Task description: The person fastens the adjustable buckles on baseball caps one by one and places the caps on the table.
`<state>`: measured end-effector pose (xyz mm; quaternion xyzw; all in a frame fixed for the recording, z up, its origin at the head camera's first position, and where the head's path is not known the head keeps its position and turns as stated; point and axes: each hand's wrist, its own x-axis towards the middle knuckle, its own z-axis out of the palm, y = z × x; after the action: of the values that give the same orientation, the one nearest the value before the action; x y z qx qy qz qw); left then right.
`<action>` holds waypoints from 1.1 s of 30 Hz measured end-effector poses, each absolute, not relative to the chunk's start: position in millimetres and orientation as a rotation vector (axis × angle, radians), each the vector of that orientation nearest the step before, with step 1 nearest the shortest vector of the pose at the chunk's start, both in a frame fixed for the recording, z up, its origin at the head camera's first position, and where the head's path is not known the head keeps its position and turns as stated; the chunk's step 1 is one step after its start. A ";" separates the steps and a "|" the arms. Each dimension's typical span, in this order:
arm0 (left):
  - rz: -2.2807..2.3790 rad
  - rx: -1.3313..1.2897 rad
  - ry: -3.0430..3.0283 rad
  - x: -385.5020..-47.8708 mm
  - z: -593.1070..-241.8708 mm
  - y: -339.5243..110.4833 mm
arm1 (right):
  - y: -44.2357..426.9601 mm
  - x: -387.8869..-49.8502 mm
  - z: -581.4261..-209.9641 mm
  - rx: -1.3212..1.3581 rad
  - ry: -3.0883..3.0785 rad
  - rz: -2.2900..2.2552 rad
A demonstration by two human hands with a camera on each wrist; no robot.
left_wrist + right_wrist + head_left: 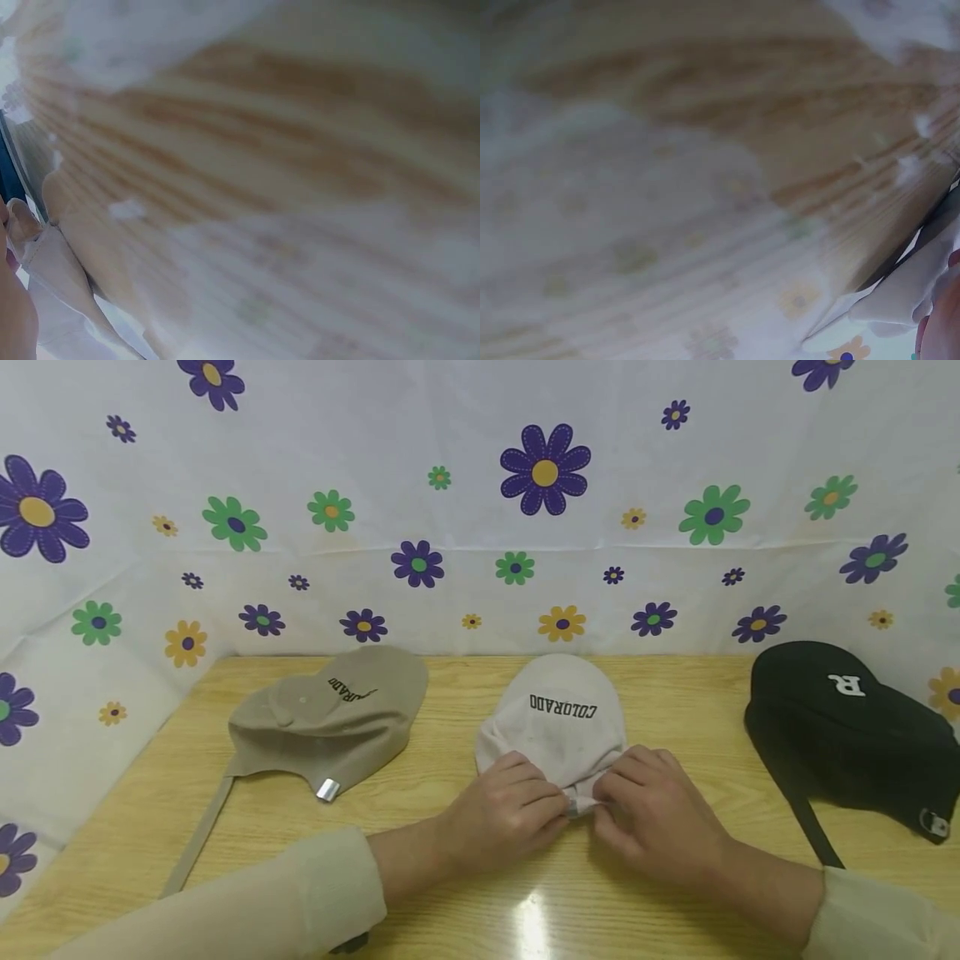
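Observation:
A pale off-white cap [558,727] with dark COLORADO lettering, upside down in the head view, rests at the middle of the table. My left hand [506,810] grips its near left edge with curled fingers. On the near right edge, my right hand [660,814] pinches the cap fabric and strap. A small piece of the strap shows between the two hands, but its fastening is partly hidden by the fingers. The left wrist view catches pale cap fabric [64,277] beside fingers at its left edge; in the right wrist view, pale fabric [900,292] lies by the fingertips.
A khaki cap [360,727] with a loose strap and metal buckle lies to the left. On the right is a black cap [832,735] with a white R and a hanging strap. A flowered white cloth [465,518] stands behind the wooden table [442,760].

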<state>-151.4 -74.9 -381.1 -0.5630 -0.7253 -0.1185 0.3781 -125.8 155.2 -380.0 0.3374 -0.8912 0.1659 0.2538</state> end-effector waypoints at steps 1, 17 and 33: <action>-0.303 -1.439 -1.858 -151.4 -381.2 -74.8 | 155.3 -125.7 -380.2 0.918 -2.435 0.448; -0.307 -1.437 -1.862 -150.4 -381.2 -74.5 | 151.7 -126.5 -384.4 1.041 -2.440 0.506; -0.300 -1.402 -1.843 -146.0 -385.0 -71.9 | 151.5 -127.9 -382.7 1.142 -2.356 0.456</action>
<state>-146.0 -71.9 -385.0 -0.5523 -0.7260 -0.1182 0.3923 -127.9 151.5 -382.7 0.4174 -0.8606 0.1666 0.2397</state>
